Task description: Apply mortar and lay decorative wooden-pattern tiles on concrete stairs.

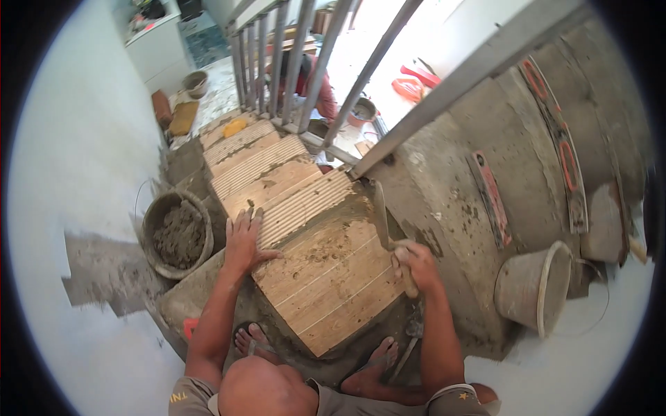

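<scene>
A wood-look tile (333, 277) with pale lines and mortar smears covers the stair landing in front of me. My left hand (243, 241) lies with its fingers spread at the tile's left corner, beside the ribbed step edge (305, 208). In my right hand (415, 263) is a trowel; its wooden handle (409, 283) points toward me. The narrow trowel blade (381, 211) stands along the tile's right edge, over wet mortar. A bucket of mortar (179, 232) sits left of my left hand.
Tiled steps (246, 156) go down ahead, beside a metal railing (305, 66). Another person (325, 93) crouches below, near a bucket (362, 111). On the rough concrete steps at right lie a red spirit level (490, 197) and a longer level (558, 139). A tipped bucket (534, 288) lies nearby.
</scene>
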Available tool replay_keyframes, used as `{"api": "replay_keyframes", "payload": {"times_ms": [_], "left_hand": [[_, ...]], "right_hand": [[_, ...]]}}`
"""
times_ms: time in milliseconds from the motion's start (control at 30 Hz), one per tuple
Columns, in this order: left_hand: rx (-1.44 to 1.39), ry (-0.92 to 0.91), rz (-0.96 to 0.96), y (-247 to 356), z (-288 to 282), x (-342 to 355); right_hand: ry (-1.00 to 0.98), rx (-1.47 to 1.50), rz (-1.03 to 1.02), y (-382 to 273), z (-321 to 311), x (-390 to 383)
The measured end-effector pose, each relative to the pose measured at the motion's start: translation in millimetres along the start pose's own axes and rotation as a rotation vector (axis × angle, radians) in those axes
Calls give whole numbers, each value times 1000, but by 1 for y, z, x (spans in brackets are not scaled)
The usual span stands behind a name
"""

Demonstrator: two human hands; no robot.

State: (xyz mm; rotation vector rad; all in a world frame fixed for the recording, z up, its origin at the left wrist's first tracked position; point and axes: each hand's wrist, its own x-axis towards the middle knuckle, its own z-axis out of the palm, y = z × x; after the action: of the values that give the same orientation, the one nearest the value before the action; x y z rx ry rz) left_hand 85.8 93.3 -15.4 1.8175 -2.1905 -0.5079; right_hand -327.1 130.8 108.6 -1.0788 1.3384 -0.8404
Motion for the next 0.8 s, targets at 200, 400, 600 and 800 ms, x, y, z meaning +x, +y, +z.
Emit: {"api": "replay_keyframes", "payload": {"times_ms": [200, 400, 600, 800], "left_hand": [[4, 15, -29, -7, 6, -17], [-2, 22, -27, 0, 4, -5], [10, 32, -62, 2, 1, -13], [-12, 154, -54, 6, -6, -20]], "right_hand": [[48, -56, 226, 32, -10, 25], [157, -511, 138, 46, 3, 6], [166, -738, 65, 45, 22, -29], [475, -1077, -111, 56, 34, -17]]}}
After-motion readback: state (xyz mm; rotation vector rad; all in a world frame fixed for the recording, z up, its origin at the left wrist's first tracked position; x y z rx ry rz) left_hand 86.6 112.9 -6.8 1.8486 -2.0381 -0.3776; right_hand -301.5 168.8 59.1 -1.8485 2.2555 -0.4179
